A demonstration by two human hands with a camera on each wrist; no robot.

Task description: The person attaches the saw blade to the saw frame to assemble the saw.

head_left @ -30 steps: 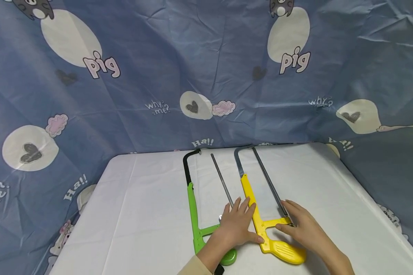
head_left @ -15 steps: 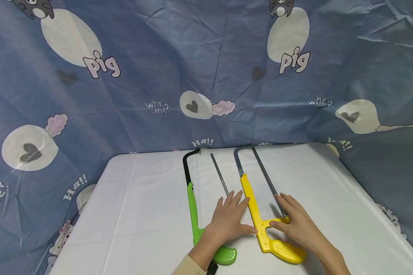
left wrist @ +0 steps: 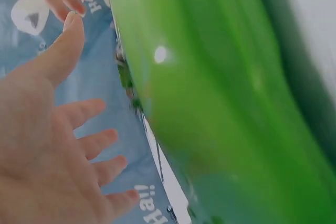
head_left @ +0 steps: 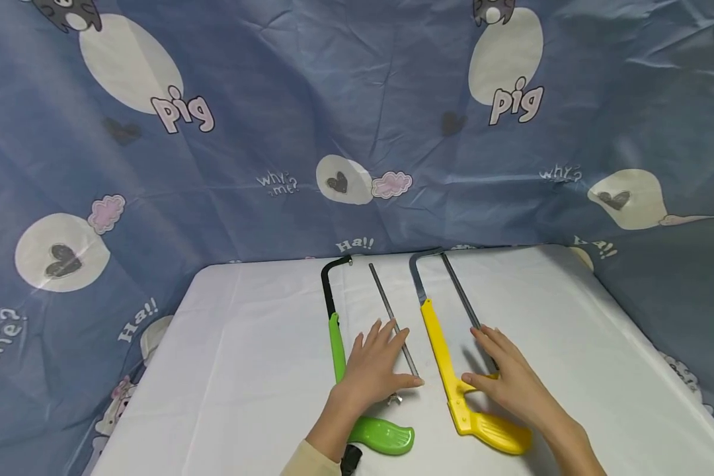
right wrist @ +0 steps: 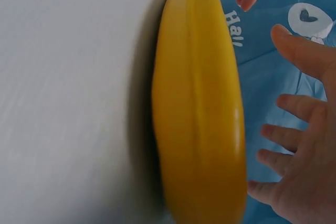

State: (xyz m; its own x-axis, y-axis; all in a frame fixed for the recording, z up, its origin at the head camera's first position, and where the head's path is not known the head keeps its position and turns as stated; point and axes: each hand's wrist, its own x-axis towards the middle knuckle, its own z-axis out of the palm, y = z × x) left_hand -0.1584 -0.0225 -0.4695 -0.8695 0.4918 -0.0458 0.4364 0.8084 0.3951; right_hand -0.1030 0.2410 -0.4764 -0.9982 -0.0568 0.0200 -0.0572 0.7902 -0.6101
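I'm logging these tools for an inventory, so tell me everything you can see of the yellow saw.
The yellow saw lies on the white table, its handle toward the person. The frame and handle are bright yellow, apparently plastic or painted metal; the handle is rounded, glossy and ridged. A bent grey arm, seemingly metal, forms the far end, where a thin dark blade starts. The right hand hides the blade's near end; whether it touches the saw is unclear.

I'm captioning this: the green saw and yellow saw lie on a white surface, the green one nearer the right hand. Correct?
Not quite: the head view shows the green saw nearer the left hand. The rest is right.
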